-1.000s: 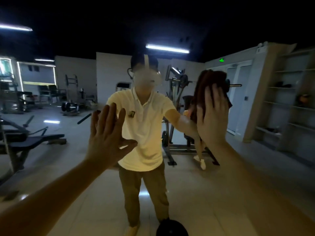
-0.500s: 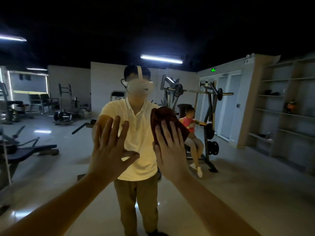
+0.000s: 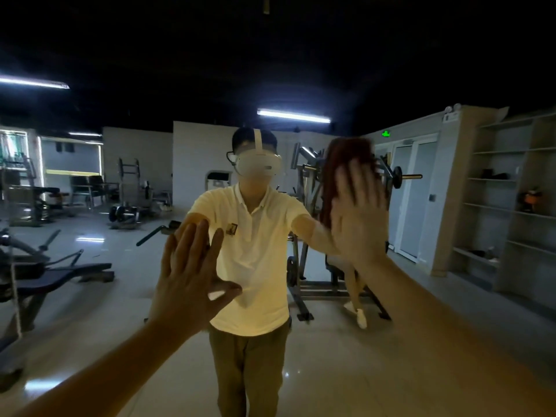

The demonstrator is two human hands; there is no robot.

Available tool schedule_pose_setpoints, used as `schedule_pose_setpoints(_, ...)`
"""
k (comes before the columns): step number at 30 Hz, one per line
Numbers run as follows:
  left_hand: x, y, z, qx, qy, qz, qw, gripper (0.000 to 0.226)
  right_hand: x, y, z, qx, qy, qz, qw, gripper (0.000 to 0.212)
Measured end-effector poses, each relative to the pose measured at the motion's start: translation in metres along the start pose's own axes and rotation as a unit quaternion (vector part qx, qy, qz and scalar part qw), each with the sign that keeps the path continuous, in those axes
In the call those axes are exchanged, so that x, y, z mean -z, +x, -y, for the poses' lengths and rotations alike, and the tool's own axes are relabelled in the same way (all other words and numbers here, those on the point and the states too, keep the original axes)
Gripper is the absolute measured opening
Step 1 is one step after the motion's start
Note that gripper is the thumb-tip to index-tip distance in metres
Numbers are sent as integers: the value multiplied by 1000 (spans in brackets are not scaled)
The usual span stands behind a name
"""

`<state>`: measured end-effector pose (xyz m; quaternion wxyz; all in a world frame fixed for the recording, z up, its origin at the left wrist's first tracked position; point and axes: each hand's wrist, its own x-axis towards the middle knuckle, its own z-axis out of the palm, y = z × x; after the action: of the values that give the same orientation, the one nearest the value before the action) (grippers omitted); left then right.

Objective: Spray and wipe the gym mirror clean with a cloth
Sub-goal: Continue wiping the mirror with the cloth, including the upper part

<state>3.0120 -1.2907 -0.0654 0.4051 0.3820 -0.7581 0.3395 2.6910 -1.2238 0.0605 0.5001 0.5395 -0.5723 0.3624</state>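
The gym mirror (image 3: 90, 296) fills the whole view and reflects the dim gym and a person in a pale polo shirt. My left hand (image 3: 189, 272) lies flat against the glass at centre left, fingers straight and spread. My right hand (image 3: 358, 212) presses a dark red cloth (image 3: 343, 158) flat on the mirror at upper right, fingers straight. The cloth sticks out above and to the left of my fingers. My right hand is blurred. No spray bottle is in view.
The mirror shows weight benches (image 3: 54, 272) at the left, a plate-loaded machine (image 3: 307, 206) behind the reflected person, open shelves (image 3: 505, 191) at the right and a glossy tiled floor (image 3: 361, 371).
My right hand has swept the cloth across the glass from the centre up and to the right. My left hand has stayed flat on the mirror in about the same place.
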Motion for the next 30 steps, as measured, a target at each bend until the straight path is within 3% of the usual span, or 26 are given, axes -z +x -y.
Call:
schedule_pose_setpoints(3, 1, 1, 1, -7, 3, -7, 1000, 114, 6, 47, 23, -175, 57, -66, 981, 57)
schedule_pose_setpoints(5, 4, 1, -3, -10, 9, -8, 1000, 113, 2, 43, 62, -155, 67, -68, 983, 59)
schedule_pose_setpoints(8, 10, 3, -2, -6, 21, -20, 1000, 100, -9, -21, 119, 75, 88, -8, 993, 63)
schedule_pose_setpoints(10, 21, 11, 3, -5, 27, -47, 999, 89, -18, -55, 117, 251, 78, 30, 964, 58)
schedule_pose_setpoints(11, 28, 19, 5, -6, 25, -62, 998, 85, -21, -56, 105, 309, 67, 34, 948, 55)
schedule_pose_setpoints(13, 43, 43, 8, -13, 29, -80, 996, 80, -18, -36, 78, 346, 46, 19, 937, 48)
schedule_pose_setpoints(16, 59, 83, 13, 3, 78, -34, 996, 84, 1, 14, 25, 264, 11, 0, 965, 54)
schedule_pose_setpoints(19, 70, 115, 21, 43, 93, -13, 995, 96, 18, 70, -29, 44, -2, -21, 999, 63)
schedule_pose_setpoints(21, 76, 131, 30, 36, 86, -43, 995, 99, 24, 99, -36, -105, 33, -56, 992, 59)
schedule_pose_setpoints(23, 79, 145, 40, 36, 85, -68, 993, 101, 26, 116, -4, -198, 58, -90, 974, 65)
schedule_pose_setpoints(25, 79, 157, 48, 42, 91, -87, 991, 103, 20, 112, 45, -188, 56, -105, 975, 65)
schedule_pose_setpoints(28, 71, 166, 58, 29, 98, -89, 991, 101, -2, 73, 123, -13, 63, -69, 995, 68)
schedule_pose_setpoints(30, 64, 168, 66, 16, 101, -77, 992, 100, -10, 51, 144, 97, 65, -36, 993, 57)
